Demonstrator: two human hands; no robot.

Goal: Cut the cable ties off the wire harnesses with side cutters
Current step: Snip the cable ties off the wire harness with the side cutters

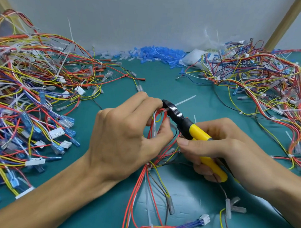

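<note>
Harness [158, 115], one, pinched in left hand [125, 138]; side cutters [197, 132], one pair, gripped in right hand [223, 146].

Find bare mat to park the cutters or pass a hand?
Bare mat beyond the side cutters, bordered by left harness pile, right harness pile and blue sleeve heap. Both piles are crowded; the held harness's wires sprawl across the near mat.

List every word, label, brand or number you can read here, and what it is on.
No text can be read.
Side cutters: no print shows on the yellow handles or black head.
White connector housings: any marks are too blurred to tell.
Wire harness in the left hand: no tag shows.
</note>
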